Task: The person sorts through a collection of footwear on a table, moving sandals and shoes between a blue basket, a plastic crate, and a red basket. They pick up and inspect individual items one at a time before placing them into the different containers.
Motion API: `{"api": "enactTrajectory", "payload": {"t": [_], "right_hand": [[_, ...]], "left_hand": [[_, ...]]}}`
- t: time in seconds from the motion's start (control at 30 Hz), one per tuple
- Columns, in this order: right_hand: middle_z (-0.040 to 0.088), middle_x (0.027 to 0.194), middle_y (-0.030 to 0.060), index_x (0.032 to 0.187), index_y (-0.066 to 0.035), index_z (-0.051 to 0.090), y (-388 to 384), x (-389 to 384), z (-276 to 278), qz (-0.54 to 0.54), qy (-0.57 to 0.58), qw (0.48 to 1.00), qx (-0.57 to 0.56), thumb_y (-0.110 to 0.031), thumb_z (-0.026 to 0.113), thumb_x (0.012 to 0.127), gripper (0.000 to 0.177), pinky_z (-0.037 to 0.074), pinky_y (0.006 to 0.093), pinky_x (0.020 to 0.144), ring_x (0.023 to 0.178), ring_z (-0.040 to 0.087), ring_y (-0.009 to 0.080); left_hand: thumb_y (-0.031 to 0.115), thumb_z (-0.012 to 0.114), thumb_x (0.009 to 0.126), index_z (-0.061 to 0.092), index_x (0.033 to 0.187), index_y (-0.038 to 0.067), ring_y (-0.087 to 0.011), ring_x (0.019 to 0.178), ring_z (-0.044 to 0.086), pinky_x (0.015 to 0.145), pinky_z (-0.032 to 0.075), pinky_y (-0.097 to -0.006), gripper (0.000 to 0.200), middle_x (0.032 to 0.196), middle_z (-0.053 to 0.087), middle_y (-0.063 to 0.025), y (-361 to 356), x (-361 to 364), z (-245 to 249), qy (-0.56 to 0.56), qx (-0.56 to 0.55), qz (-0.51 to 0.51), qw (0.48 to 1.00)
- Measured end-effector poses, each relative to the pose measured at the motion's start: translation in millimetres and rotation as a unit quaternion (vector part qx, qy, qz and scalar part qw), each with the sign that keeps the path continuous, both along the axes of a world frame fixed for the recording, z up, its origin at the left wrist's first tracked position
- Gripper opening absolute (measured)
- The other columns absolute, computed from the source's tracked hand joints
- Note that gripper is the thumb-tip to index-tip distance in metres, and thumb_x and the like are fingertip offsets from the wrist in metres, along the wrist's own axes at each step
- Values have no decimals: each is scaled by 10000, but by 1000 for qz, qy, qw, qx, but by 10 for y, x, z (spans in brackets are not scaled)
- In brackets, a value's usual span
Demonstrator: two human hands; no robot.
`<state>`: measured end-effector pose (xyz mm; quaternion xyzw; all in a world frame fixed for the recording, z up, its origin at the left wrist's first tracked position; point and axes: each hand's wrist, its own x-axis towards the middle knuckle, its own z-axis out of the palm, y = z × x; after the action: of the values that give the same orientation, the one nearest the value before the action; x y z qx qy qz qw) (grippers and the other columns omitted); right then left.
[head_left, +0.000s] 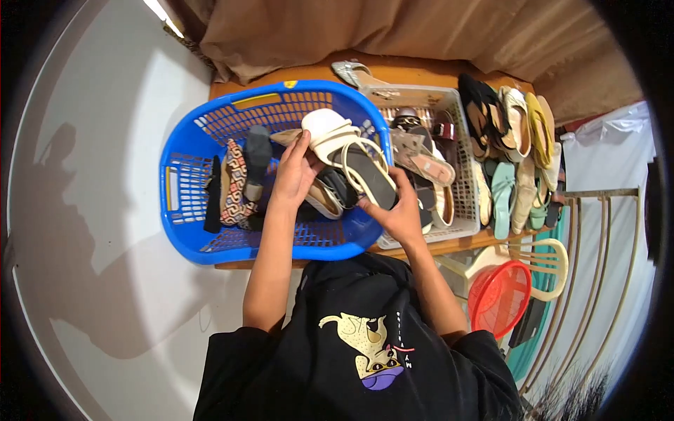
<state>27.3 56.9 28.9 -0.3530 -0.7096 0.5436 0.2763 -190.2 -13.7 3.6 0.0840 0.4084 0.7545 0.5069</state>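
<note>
Above the right half of a blue laundry basket, I hold two strappy sandals close together. My left hand is closed on a cream sandal, gripping its lower edge with the thumb and fingers. My right hand pinches the near end of a sandal with cream straps and a dark insole. The two sandals overlap at their straps. Beneath them in the basket lie a patterned shoe, a dark shoe and a pale flat shoe, partly hidden by my left hand.
To the right stands a whitish plastic basket holding several shoes. Beyond it, rows of shoes, including mint sandals and black sandals, lie on the wooden table. A red basket rests on a cream chair at lower right.
</note>
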Motion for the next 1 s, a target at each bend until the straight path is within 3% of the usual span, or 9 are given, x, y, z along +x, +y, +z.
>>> {"api": "enactTrajectory", "payload": {"t": [0.27, 0.4, 0.53, 0.6, 0.67, 0.73, 0.8, 0.83, 1.0], "right_hand": [[665, 1108, 131, 1246, 15, 576, 682, 1055, -65, -72, 10, 997, 8, -118, 786, 731, 572, 487, 325, 937, 1020, 631, 206], [665, 1081, 107, 1248, 13, 559, 836, 1406, -158, -104, -3, 992, -73, -109, 779, 739, 567, 496, 310, 885, 965, 628, 175], [653, 1099, 100, 1266, 9, 552, 958, 1609, -392, -74, -35, 994, -74, -103, 784, 746, 581, 490, 303, 879, 993, 611, 172], [648, 1126, 114, 1266, 19, 549, 1003, 1675, -495, -67, -43, 992, -95, -120, 806, 750, 592, 493, 300, 870, 996, 615, 176], [644, 1125, 119, 1266, 28, 545, 1041, 1713, -416, -48, -41, 984, -166, -122, 810, 751, 597, 494, 302, 865, 989, 616, 176], [638, 1117, 118, 1288, 20, 522, 1087, 1793, -566, -38, -33, 988, -148, -109, 804, 747, 624, 491, 302, 863, 992, 615, 182], [626, 1149, 118, 1325, 7, 493, 1143, 1883, -721, -11, -34, 989, -145, -104, 800, 745, 665, 477, 313, 904, 1031, 603, 195], [575, 1237, 126, 1362, -8, 470, 1153, 1904, -862, -12, -35, 993, -111, -75, 807, 724, 725, 454, 328, 962, 1117, 574, 218], [517, 1185, 149, 1378, 9, 492, 1230, 2147, -907, -4, -13, 991, -132, -86, 874, 682, 800, 447, 359, 1000, 1141, 558, 294]], "left_hand": [[191, 508, 1045, 388, 1482, 6, -254, 1238, 597, 1042, 503, -358, 490, 1366, 564, -159, 105, 1343, 344, 22, 46, -150, 987], [235, 595, 1010, 418, 1493, 95, -215, 1338, 457, 1152, 338, -395, 533, 1448, 487, -123, 231, 1976, -33, 21, -91, -244, 965], [405, 660, 945, 265, 1551, 100, -303, 1427, 317, 1185, 242, -409, 785, 1482, 395, -174, 435, 2389, -636, 10, -244, -153, 958], [351, 678, 928, 221, 1547, 48, -330, 1418, 344, 1162, 288, -390, 828, 1510, 344, -231, 522, 2434, -1261, 147, -241, -66, 957], [355, 701, 901, 203, 1551, 52, -313, 1424, 347, 1145, 316, -389, 873, 1548, 305, -233, 593, 2369, -1492, 146, -296, -30, 943], [370, 783, 817, 324, 1512, 51, -307, 1365, 443, 1102, 378, -394, 892, 1475, 442, -222, 642, 2356, -1572, 96, -331, -14, 939], [331, 866, 719, 507, 1419, 92, -307, 1236, 562, 1038, 438, -388, 822, 1320, 596, -202, 635, 2388, -1468, 282, -314, -143, 895], [255, 913, 641, 643, 1253, 121, -300, 1099, 626, 962, 478, -378, 682, 1135, 679, -173, 678, 2390, -1433, 233, -346, -175, 892], [163, 915, 613, 605, 1053, 99, -232, 1036, 609, 885, 489, -350, 542, 1108, 628, -110, 627, 2655, -1264, 335, -367, -15, 868]]}}
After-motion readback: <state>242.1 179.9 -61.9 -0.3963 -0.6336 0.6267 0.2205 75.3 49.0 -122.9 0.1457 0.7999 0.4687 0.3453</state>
